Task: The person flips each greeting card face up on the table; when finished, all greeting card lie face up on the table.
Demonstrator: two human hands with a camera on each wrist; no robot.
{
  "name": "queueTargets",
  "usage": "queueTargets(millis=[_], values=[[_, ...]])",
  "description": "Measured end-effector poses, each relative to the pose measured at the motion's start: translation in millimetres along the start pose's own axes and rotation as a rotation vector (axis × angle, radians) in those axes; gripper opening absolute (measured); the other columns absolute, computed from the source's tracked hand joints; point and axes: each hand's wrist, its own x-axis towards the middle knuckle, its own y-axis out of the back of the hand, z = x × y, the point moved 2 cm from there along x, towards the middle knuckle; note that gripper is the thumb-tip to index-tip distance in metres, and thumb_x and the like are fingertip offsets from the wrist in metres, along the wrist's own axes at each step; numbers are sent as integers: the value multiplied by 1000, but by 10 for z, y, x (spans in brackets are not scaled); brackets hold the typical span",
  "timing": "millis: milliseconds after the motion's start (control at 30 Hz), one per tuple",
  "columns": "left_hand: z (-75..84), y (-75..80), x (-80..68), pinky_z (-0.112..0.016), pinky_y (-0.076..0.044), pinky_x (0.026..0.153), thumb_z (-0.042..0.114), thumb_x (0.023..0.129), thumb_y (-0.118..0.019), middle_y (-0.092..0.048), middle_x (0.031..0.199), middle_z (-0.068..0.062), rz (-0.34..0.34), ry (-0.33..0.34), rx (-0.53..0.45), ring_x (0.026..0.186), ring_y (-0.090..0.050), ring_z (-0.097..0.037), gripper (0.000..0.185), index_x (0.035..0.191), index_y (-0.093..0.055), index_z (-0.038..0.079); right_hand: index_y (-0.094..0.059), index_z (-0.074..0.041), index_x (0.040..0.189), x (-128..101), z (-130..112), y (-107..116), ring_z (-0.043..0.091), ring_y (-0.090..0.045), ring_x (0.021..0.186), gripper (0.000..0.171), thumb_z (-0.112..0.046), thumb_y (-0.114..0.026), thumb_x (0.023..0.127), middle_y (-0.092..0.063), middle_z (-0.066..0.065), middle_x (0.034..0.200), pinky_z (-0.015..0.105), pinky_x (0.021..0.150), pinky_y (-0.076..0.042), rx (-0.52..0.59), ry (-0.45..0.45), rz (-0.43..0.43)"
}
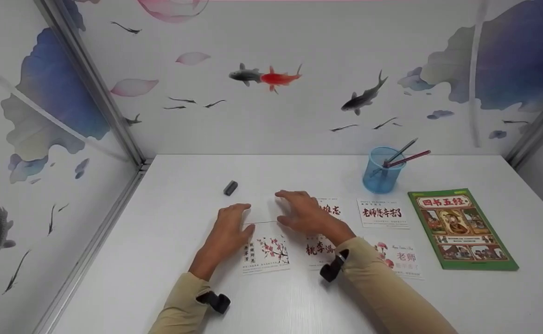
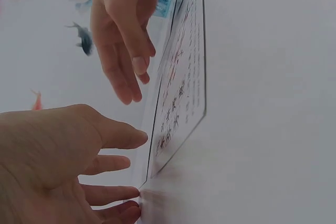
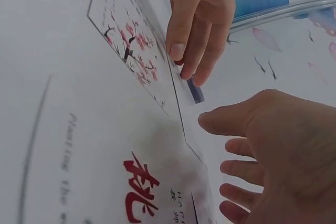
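On the white table, my left hand (image 1: 227,234) rests beside the left edge of a card with red plum blossoms (image 1: 266,248). Its fingers are spread and loosely bent, holding nothing. My right hand (image 1: 306,213) hovers opposite, over cards with red lettering, partly hiding an upper card (image 1: 330,209) and a lower card (image 1: 318,250). Its fingers reach left, with nothing between them. A thin dark edge lies between the hands, just above the blossom card; what it bounds looks plain white. In both wrist views the hands face each other with a gap.
Two more cards, one with red lettering (image 1: 382,213) and one with pink flowers (image 1: 399,260), lie to the right. Beyond them is a green-edged book (image 1: 463,229). A blue mesh pen cup (image 1: 381,171) holds pencils at the back. A dark eraser-like block (image 1: 230,188) lies back left.
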Motion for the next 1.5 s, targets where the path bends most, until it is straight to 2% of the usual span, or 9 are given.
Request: queueTargets(millis=[167, 300, 667, 900, 1000, 1133, 1267, 1400, 1500], values=[[25, -14, 9, -54, -41, 126, 14, 102, -74, -58, 158, -19, -1, -20, 6, 151, -48, -41, 51, 150, -60, 1, -37, -18, 169, 166, 24, -8, 38, -27, 165, 81, -37, -75, 101, -41, 7, 174, 63, 132, -22, -96, -31, -66], [28, -23, 8, -55, -42, 126, 15, 102, -74, -59, 157, -18, 9, -15, 9, 150, -48, -40, 49, 148, -62, 3, -42, -15, 167, 231, 7, 3, 41, -29, 163, 81, -41, -77, 98, -44, 9, 172, 66, 128, -24, -173, -32, -75], [-10, -18, 6, -59, -42, 125, 17, 102, -74, -60, 156, -19, 25, -16, 25, 149, -49, -43, 44, 144, -67, 6, -47, -17, 165, 254, -60, -22, 37, -47, 144, 87, -37, -88, 91, -56, 13, 150, 64, 124, -28, -94, 3, -89], [2, -14, 13, -58, -41, 126, 17, 103, -73, -59, 158, -19, 15, -15, 8, 150, -48, -42, 44, 145, -66, 6, -53, -15, 160, 250, -48, 30, 35, -47, 138, 91, -45, -93, 84, -53, 15, 147, 59, 122, -32, -110, -43, -100], [1, -20, 7, -57, -41, 126, 18, 103, -73, -57, 159, -19, 13, -4, 1, 151, -47, -42, 45, 146, -66, 6, -61, -11, 152, 247, -57, 46, 37, -45, 139, 86, -45, -96, 81, -51, 17, 149, 59, 122, -33, -98, -65, -61], [20, -30, 8, -59, -40, 127, 16, 104, -73, -54, 161, -21, 3, -7, -37, 153, -45, -43, 46, 148, -64, 5, -66, -6, 140, 235, -50, 59, 39, -53, 136, 62, -30, -92, 88, -54, 19, 146, 56, 118, -44, 38, -41, 63], [51, -44, 18, -60, -38, 128, 21, 106, -70, -47, 166, -24, -15, -16, -104, 158, -39, -45, 51, 153, -60, 3, -65, -3, 138, 179, -60, 42, 35, -68, 122, 42, -13, -78, 100, -64, 20, 143, 48, 102, -59, 260, 40, 157], [98, -43, 35, -59, -41, 126, 34, 112, -61, -45, 168, -23, -24, -54, -218, 158, -41, -44, 56, 157, -54, 0, -63, -9, 146, 89, -115, 17, 30, -75, 117, 44, -23, -73, 105, -67, 17, 141, 41, 90, -65, 491, 63, 182], [132, -33, 39, -56, -47, 122, 46, 115, -51, -51, 165, -17, -70, -71, -385, 151, -52, -38, 62, 161, -50, 4, -62, -14, 149, 38, -189, 13, 27, -75, 118, 48, -36, -70, 107, -68, 14, 139, 39, 85, -67, 614, 99, 177]])
